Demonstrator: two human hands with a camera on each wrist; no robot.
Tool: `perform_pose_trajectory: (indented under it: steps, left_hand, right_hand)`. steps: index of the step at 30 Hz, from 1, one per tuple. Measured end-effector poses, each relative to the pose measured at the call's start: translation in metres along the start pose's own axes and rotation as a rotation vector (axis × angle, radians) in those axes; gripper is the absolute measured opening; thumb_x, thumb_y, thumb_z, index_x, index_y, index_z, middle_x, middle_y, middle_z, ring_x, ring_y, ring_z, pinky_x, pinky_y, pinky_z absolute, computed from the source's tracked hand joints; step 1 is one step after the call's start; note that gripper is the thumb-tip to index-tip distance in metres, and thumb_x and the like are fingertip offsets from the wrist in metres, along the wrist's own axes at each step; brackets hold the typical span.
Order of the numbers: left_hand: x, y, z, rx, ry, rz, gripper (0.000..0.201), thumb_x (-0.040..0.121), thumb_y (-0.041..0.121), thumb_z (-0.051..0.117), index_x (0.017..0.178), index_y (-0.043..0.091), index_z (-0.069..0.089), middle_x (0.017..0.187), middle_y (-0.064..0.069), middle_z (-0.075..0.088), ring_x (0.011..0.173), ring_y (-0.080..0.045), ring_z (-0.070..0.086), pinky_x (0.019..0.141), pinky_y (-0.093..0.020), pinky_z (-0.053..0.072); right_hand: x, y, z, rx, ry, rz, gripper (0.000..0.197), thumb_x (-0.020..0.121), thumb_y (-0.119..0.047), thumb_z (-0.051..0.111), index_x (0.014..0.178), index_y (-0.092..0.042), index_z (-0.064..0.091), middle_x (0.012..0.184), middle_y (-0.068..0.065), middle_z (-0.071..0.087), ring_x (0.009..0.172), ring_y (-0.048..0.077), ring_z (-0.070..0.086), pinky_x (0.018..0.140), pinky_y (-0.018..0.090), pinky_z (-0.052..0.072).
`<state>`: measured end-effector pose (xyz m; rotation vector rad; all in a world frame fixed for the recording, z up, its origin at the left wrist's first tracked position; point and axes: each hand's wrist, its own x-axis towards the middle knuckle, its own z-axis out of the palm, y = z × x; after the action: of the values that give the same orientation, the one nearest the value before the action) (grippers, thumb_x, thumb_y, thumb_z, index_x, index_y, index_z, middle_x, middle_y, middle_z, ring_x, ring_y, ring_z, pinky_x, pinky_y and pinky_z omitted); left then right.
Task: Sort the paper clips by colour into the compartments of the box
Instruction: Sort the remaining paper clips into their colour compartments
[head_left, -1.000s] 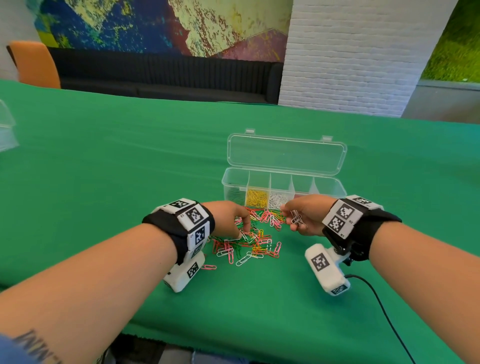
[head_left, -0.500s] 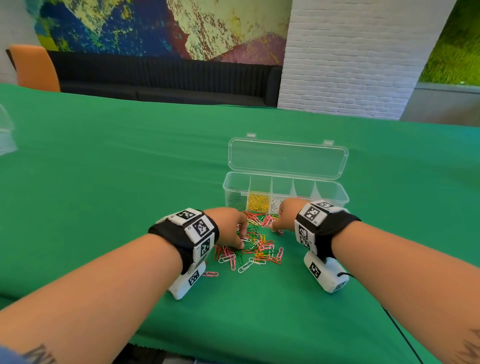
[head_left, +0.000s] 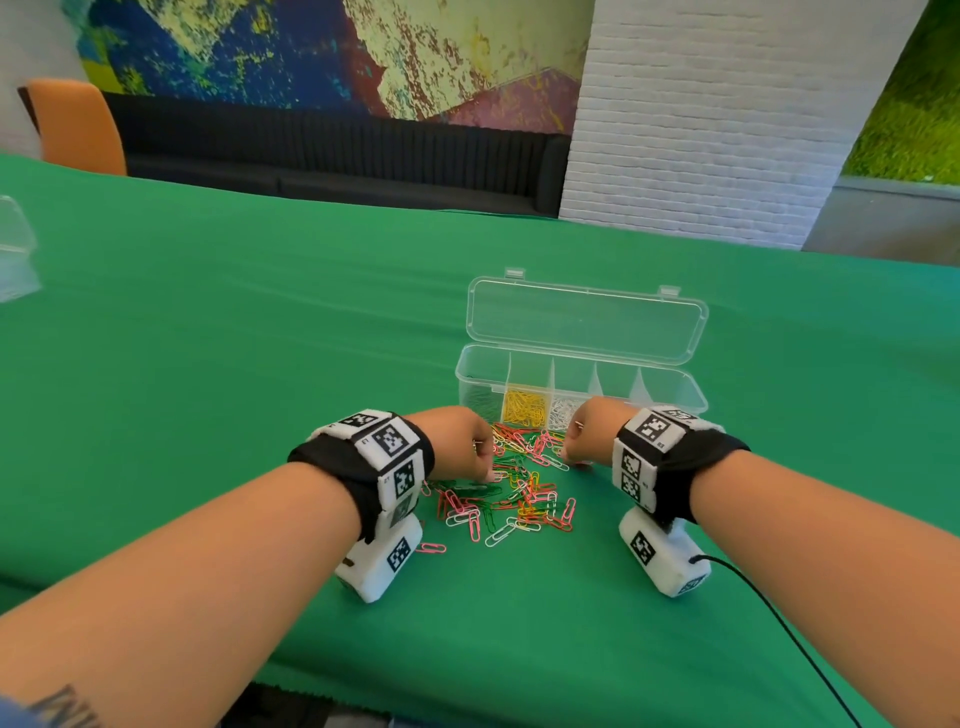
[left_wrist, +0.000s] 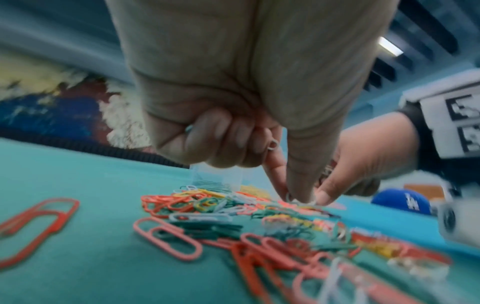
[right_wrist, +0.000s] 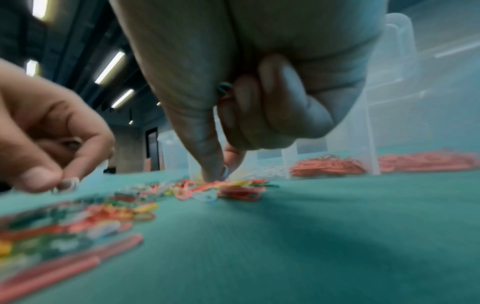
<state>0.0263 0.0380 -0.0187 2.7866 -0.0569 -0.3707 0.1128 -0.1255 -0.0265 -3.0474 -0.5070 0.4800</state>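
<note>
Two hands of mine are down on the green table cloth (head_left: 260, 338), one at each side of the loose pile of paper clips (head_left: 511, 488). Far at the left edge of the table stands a clear plastic thing (head_left: 15, 249), cut off by the picture, and I cannot tell what it is. My left hand (head_left: 457, 441) is at the left side of the pile; its three outer fingers (left_wrist: 207, 142) are curled into the palm, where a few pale clips show between them, and the index finger and thumb point down and pinch a pale clip (left_wrist: 288, 197) at the top of the pile. The pile itself is a mix of red, pink, green, yellow and white clips, lying just in front of the box (head_left: 670, 384). My right hand (head_left: 589, 431) is at the right side of the pile, its outer fingers (right_wrist: 283, 102) also curled, with clips, one of them green, tucked between them and the palm, while thumb and index finger press down onto a clip (right_wrist: 224, 171) at the pile's far edge. The clear box stands behind the pile with its lid (head_left: 584, 319) open and upright; green clips lie in the leftmost compartment, then yellow, then white, and the right wrist view shows red or orange clips in the compartments further right.
</note>
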Motion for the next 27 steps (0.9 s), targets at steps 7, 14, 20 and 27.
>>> perform_pose_trajectory:
  steps: [7, 14, 20, 27]
  left_hand:
    - [-0.006, -0.001, -0.007, -0.217, -0.038, -0.094, 0.01, 0.093, 0.028, 0.052, 0.086, 0.02, 0.052, 0.071, 0.008, 0.048, 0.059, -0.007, 0.043, 0.054, -0.02, 0.037]
    - [-0.01, 0.007, -0.009, -0.849, -0.088, -0.184, 0.022, 0.089, -0.002, 0.037, 0.072, 0.011, 0.04, 0.073, -0.005, 0.052, 0.047, -0.005, 0.04, 0.037, -0.012, 0.027]
    - [-0.005, 0.003, -0.006, -1.063, -0.029, -0.251, 0.021, 0.092, -0.002, 0.032, 0.087, 0.012, 0.048, 0.065, -0.003, 0.046, 0.048, -0.007, 0.037, 0.036, -0.012, 0.03]
    - [-0.004, 0.005, -0.011, -1.241, -0.199, -0.338, 0.018, 0.093, 0.009, 0.029, 0.101, 0.007, 0.046, 0.072, -0.007, 0.05, 0.058, -0.014, 0.047, 0.044, -0.019, 0.045]
  right_hand:
    - [-0.019, 0.007, -0.007, 0.358, -0.077, 0.043, 0.024, 0.093, -0.02, 0.041, 0.07, -0.016, 0.046, 0.063, -0.002, 0.043, 0.052, 0.01, 0.037, 0.047, 0.018, 0.033]
    - [-0.024, 0.016, -0.004, 0.834, -0.202, 0.1, 0.023, 0.084, -0.005, 0.037, 0.062, -0.009, 0.041, 0.046, 0.001, 0.041, 0.035, 0.01, 0.032, 0.037, 0.014, 0.025]
    - [-0.022, 0.02, 0.001, 0.995, -0.217, 0.11, 0.02, 0.087, 0.004, 0.032, 0.079, -0.007, 0.047, 0.062, 0.006, 0.044, 0.047, 0.012, 0.032, 0.034, 0.012, 0.027]
    - [-0.029, 0.03, 0.001, 1.284, -0.322, 0.051, 0.025, 0.089, 0.0, 0.029, 0.09, -0.003, 0.053, 0.072, 0.009, 0.048, 0.047, 0.012, 0.049, 0.04, 0.017, 0.042]
